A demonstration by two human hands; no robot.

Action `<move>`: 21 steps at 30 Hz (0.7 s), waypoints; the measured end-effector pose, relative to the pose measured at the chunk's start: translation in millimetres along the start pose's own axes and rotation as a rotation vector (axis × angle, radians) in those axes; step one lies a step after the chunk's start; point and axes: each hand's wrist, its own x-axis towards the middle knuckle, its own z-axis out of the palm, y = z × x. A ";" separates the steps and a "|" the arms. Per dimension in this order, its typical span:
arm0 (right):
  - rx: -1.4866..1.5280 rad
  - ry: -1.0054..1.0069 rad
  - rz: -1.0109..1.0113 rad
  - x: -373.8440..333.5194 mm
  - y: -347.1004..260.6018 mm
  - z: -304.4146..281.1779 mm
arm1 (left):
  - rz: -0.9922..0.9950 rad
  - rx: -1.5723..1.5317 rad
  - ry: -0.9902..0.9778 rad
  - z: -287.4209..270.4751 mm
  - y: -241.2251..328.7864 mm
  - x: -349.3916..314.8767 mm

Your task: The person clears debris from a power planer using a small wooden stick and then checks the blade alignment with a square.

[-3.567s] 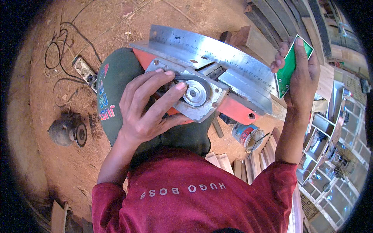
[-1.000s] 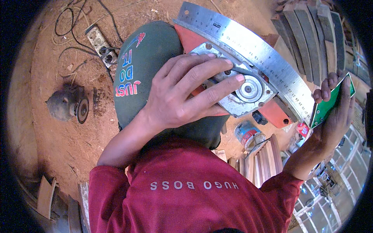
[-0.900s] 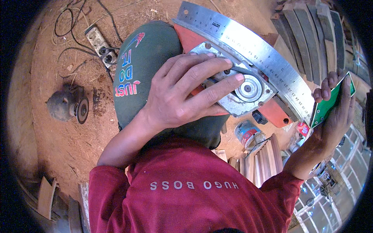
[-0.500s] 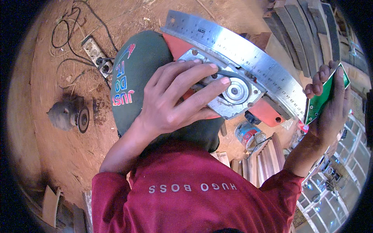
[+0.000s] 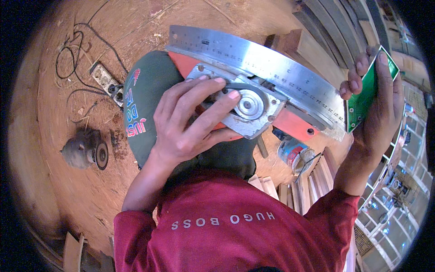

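My left hand (image 5: 183, 122) grips a hand-held electric planer (image 5: 260, 124) from the side, fingers spread over its grey metal face by a round pulley and belt. The planer has red-orange parts and rests over my dark-trousered leg. In my right hand (image 5: 383, 102) is a try square with a green handle (image 5: 366, 90), fingers wrapped round it. The square's long silver graduated blade (image 5: 253, 56) lies along the planer's far edge, looking bowed in this view. Whether blade and planer touch all along is unclear.
A power strip (image 5: 106, 81) with tangled cords lies on the dusty floor at the left, near a dark bench-grinder-like machine with a disc (image 5: 84, 152). A paint can (image 5: 294, 154) stands beside wooden slats (image 5: 321, 172). Thick wooden beams (image 5: 301, 47) are stacked at far right.
Planer, square and both hands have shifted left in the picture, and the blade slopes less steeply. The right hand and green handle sit higher. Both grips are kept.
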 end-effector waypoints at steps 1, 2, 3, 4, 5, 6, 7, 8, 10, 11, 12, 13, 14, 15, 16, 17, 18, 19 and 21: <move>-0.001 0.015 0.001 -0.8 1.7 0.9 | -0.010 0.008 -0.011 -0.1 0.4 -0.7; 0.004 0.044 -0.062 -1.8 2.9 2.3 | -0.015 0.017 -0.022 -1.2 0.8 -0.1; 0.010 0.075 -0.124 -2.0 5.1 -0.3 | -0.001 0.007 -0.030 -2.3 0.9 0.3; 0.092 0.082 -0.169 0.6 12.1 -12.6 | -0.021 -0.002 -0.026 -3.1 1.2 0.3; 0.091 0.109 -0.179 1.0 23.4 -25.3 | -0.031 -0.015 -0.020 -1.6 3.5 2.4; 0.219 0.316 -0.212 1.1 39.8 -38.0 | -0.060 -0.026 -0.030 -0.3 9.3 3.5; 0.371 0.510 -0.237 5.6 68.4 -47.5 | -0.041 -0.011 -0.048 -0.5 12.8 5.5; 0.404 0.576 -0.247 8.1 95.2 -64.4 | -0.031 -0.026 -0.023 1.9 19.6 12.1; 0.494 0.756 -0.217 1.3 157.2 -104.3 | 0.003 -0.009 -0.029 9.2 39.9 27.3; 0.568 0.853 -0.170 -4.9 192.5 -116.0 | 0.032 -0.006 -0.050 10.6 52.2 37.8; 0.570 0.883 -0.185 -16.1 221.7 -126.9 | 0.044 0.077 -0.143 15.4 65.8 51.1; 0.585 0.909 -0.197 -24.0 248.4 -131.3 | 0.060 0.175 -0.236 18.4 78.4 63.7; 0.610 0.940 -0.199 -30.5 269.4 -132.2 | 0.062 0.182 -0.263 20.1 90.1 74.7; 0.633 0.997 -0.189 -36.9 287.1 -130.1 | 0.094 0.186 -0.288 18.6 90.3 76.1; 0.654 1.052 -0.178 -41.5 303.3 -129.4 | 0.141 0.114 -0.341 13.4 85.4 78.2; 0.687 1.072 -0.174 -43.2 317.5 -126.8 | 0.182 0.054 -0.395 4.5 83.1 80.4; 0.688 1.062 -0.163 -48.6 335.7 -127.3 | 0.144 0.057 -0.446 -1.9 85.4 82.6; 0.687 1.050 -0.152 -54.3 352.1 -129.1 | 0.134 -0.032 -0.389 -4.0 78.2 79.8; 0.734 1.089 -0.076 -52.0 372.9 -117.5 | 0.126 -0.044 -0.366 -17.9 63.2 66.5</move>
